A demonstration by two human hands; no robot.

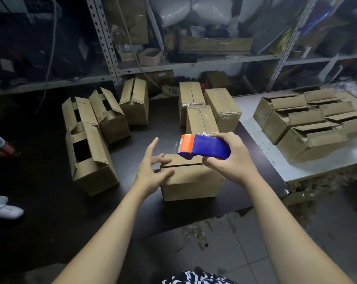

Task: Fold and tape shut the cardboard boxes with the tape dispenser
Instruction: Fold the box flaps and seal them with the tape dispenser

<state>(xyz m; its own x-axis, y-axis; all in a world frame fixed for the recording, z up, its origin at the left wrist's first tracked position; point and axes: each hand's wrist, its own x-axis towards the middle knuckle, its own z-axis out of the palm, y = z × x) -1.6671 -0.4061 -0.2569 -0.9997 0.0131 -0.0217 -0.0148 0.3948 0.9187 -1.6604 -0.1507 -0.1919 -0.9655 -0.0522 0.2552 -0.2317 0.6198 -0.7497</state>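
Note:
A small cardboard box stands on the dark table in front of me, its top flaps folded down with a seam showing. My right hand grips a blue tape dispenser with an orange cutter end, held just above the box's top and pointing left. My left hand is at the box's left top edge, fingers spread, with fingertips touching the flap.
Several boxes with loose flaps stand to the left, and closed boxes behind. A white table on the right carries more open boxes. Metal shelving full of clutter runs along the back. A white shoe lies far left.

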